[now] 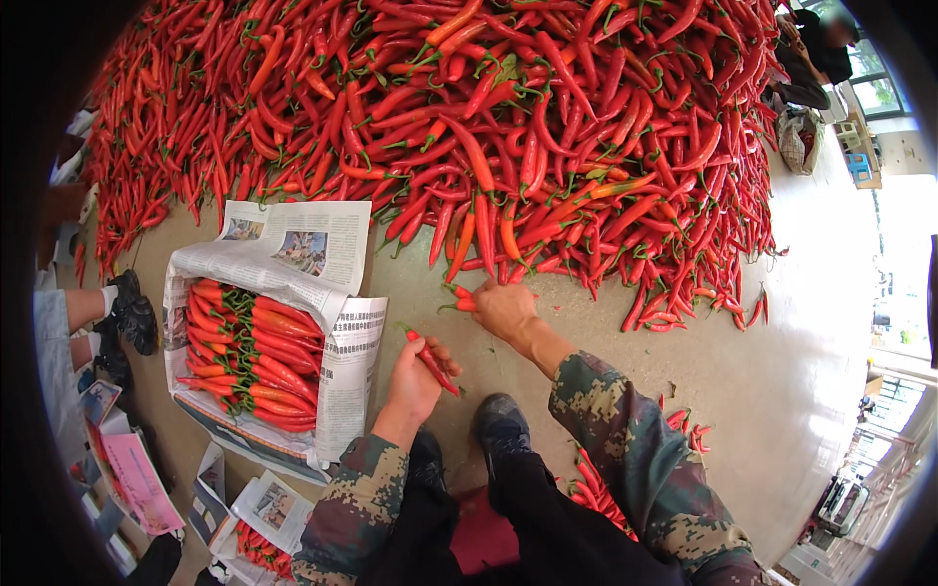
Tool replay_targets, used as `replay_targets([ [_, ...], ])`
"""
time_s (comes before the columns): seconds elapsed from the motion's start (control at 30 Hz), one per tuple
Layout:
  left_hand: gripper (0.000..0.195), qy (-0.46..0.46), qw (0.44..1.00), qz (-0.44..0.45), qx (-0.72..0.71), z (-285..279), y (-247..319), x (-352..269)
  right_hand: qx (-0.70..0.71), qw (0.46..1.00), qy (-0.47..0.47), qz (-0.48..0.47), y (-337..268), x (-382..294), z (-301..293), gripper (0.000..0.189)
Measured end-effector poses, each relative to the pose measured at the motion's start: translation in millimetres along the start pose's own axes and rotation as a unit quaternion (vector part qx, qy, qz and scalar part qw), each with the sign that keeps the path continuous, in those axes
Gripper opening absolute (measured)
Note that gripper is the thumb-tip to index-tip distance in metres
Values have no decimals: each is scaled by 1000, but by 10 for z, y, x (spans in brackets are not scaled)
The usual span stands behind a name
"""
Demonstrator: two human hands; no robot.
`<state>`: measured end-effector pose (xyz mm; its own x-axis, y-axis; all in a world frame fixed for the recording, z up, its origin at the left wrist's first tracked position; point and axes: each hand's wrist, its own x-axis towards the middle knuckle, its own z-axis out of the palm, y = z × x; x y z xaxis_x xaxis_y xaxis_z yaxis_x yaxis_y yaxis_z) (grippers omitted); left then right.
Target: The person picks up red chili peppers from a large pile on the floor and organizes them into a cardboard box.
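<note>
A red chili pepper point(431, 361) lies across the fingers of my left hand point(415, 377), its green stem pointing up and left. My right hand point(506, 311) reaches down at the front edge of a large heap of red chili peppers point(469, 124). Two peppers point(462, 298) stick out at the left side of its fingers, stems outward; the fingertips are partly hidden. Left of my hands stands a box point(249, 432) lined with newspaper point(352, 373). Inside, red peppers point(282, 366) lie in two neat columns with their stems meeting in the middle.
A smaller newspaper-lined box point(212, 498) with peppers is at lower left. Another person's legs and black shoes point(132, 311) are at the left. Loose peppers point(597, 487) lie beside my right leg. A woven sack point(799, 143) and a person in dark clothes point(810, 55) are at upper right.
</note>
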<state>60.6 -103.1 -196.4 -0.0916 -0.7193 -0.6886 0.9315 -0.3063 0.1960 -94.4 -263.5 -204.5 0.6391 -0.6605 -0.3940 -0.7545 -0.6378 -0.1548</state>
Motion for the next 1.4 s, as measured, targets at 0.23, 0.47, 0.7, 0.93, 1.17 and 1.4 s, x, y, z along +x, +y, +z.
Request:
replay_targets([
  [0.23, 19, 50, 989, 66, 124, 31, -117, -10, 288, 953, -43, 84, -442, -390, -259, 42],
  [0.47, 23, 118, 992, 21, 43, -62, 40, -98, 471, 881, 22, 35, -188, 99, -491, 32],
  [0.7, 27, 120, 991, 13, 51, -54, -71, -195, 315, 905, 98, 269, -134, 524, -110, 32],
  [0.93, 19, 135, 989, 6, 63, -221, -76, -234, 700, 676, -31, 228, -158, 372, -142, 28],
  [1.17, 14, 77, 996, 19, 50, -345, -96, -219, 699, 691, -145, 118, -84, -546, -198, 33],
  [1.4, 16, 84, 987, 21, 137, -239, -169, -227, 312, 948, 27, -63, -307, -678, -87, 28],
])
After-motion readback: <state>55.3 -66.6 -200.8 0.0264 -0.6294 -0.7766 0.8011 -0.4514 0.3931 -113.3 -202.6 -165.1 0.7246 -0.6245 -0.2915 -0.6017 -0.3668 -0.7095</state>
